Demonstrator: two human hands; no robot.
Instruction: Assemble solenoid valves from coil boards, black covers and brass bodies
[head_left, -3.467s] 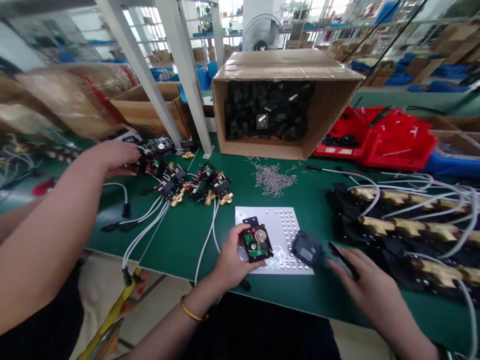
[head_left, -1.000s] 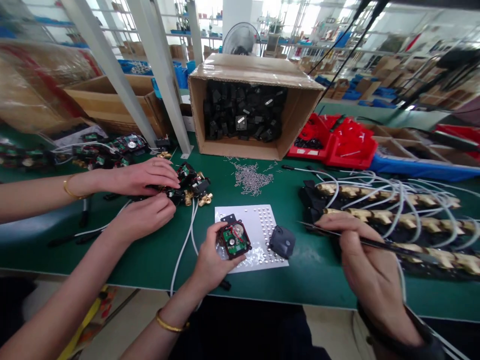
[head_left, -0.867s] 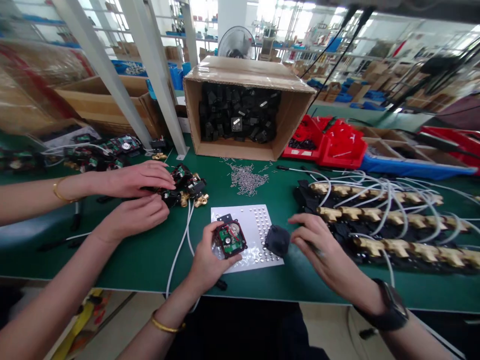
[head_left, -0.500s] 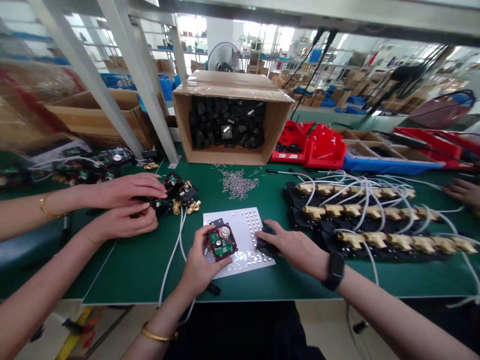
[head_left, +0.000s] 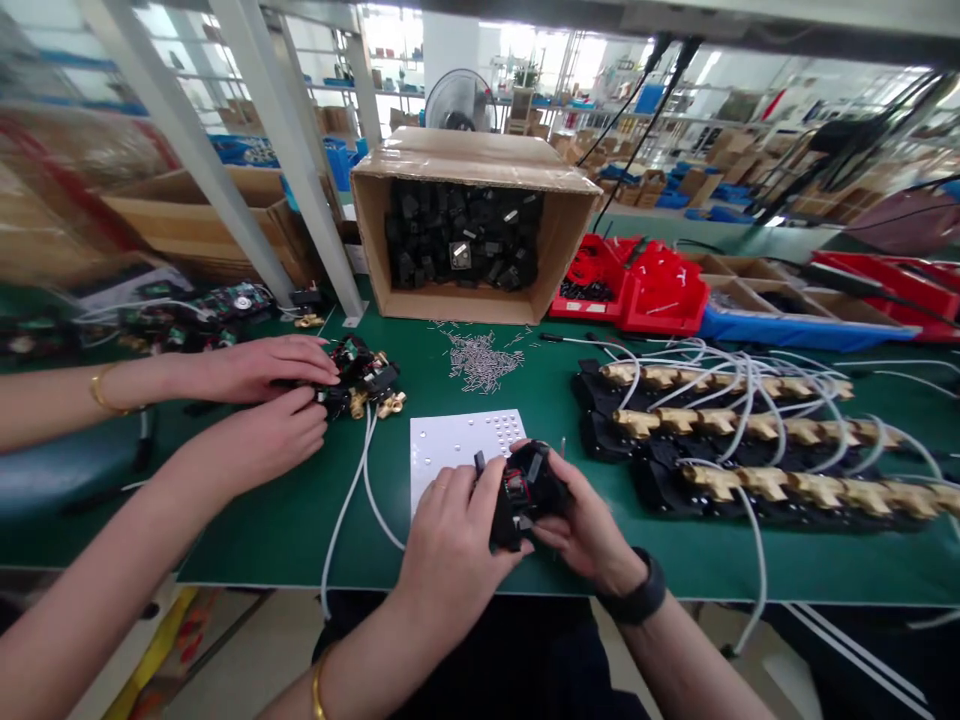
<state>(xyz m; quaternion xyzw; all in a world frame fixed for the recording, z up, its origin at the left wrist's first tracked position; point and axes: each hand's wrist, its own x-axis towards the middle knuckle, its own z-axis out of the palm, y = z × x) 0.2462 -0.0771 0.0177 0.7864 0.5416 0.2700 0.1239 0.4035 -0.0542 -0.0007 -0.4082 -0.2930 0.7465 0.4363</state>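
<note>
My left hand (head_left: 450, 540) is closed around an open black housing (head_left: 510, 515), tilted on its side so that red wires show inside. My right hand (head_left: 589, 525) grips a black plastic cover (head_left: 546, 475), held up against the housing's right side. Whether the two parts are joined cannot be made out. Beneath them lies a white sheet (head_left: 435, 430) with rows of small shiny round pieces, partly hidden by my hands. A heap of small metal pins or screws (head_left: 487, 365) rests on the green mat beyond it.
A cardboard box (head_left: 476, 160) of black parts stands behind. Brass-fitted black units (head_left: 765, 430) with white cables fill the right side. Red bins (head_left: 664, 300) and a blue divided tray (head_left: 810, 325) sit behind them. At left, a co-worker's hands (head_left: 277, 400) handle another assembly (head_left: 367, 375).
My left hand has lifted and tilted the housing, moving it right. My right hand has brought the black part from the sheet's right edge up to it. A hand at far right has left view.
</note>
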